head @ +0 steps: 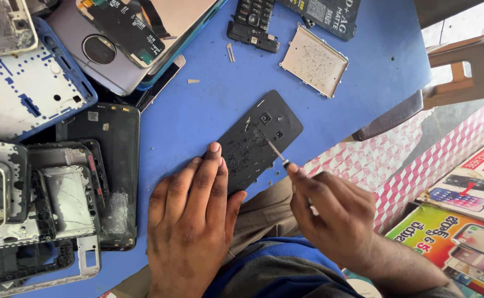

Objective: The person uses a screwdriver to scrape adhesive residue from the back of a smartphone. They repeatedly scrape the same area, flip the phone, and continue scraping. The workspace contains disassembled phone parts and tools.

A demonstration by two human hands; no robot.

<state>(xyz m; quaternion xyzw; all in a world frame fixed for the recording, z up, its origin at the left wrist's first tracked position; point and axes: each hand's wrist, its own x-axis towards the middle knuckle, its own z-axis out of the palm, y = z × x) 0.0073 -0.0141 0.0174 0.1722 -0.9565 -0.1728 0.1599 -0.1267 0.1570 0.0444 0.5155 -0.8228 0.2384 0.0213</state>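
1. Lying near the middle of the blue worktop (197, 110), a black phone back cover (258, 140) sits slantwise, its camera holes at the one o'clock end.
2. The left hand (189, 221) rests flat at the cover's seven o'clock end, fingers stretched out and pressing it down, gripping nothing.
3. The right hand (336, 215), at four o'clock from the cover, is clenched around a small screwdriver (278, 152) whose tip touches the cover near the camera holes.
4. A pale metal plate (315, 60) lies at one o'clock from the cover, well apart.
5. A dark keypad phone (254, 22) lies at twelve o'clock.
6. Stacked phone frames and back covers (48, 138) fill the nine o'clock side.
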